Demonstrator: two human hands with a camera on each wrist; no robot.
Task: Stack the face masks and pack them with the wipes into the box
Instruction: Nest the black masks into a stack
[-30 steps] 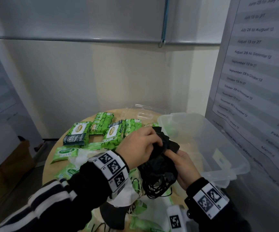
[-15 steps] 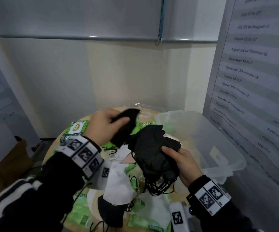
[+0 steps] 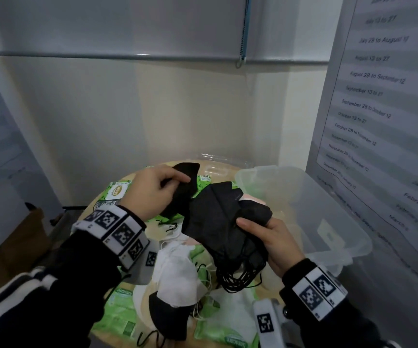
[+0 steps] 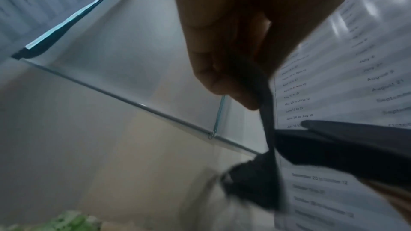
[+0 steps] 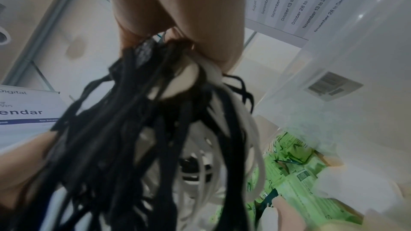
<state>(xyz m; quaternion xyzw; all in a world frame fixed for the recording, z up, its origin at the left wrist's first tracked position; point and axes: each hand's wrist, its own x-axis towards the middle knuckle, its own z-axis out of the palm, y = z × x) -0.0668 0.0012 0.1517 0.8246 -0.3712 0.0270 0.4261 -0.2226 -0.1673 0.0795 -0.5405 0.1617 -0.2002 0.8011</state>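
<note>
Left hand (image 3: 152, 189) fingers pinch one black mask (image 3: 182, 187) by its edge, just left of the stack. Right hand (image 3: 273, 241) fingers clench the mask stack (image 3: 218, 217), loops dangling below. Soft, light, floppy fabric; prob. best gripped mid-fold. Box (image 3: 328, 214) sits right of the fingers.

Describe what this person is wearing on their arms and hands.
Both hands, left hand and right hand, are bare. Each wrist carries a white band printed with black square markers: left band, right band. The sleeves are black; the left sleeve has white stripes.
</note>
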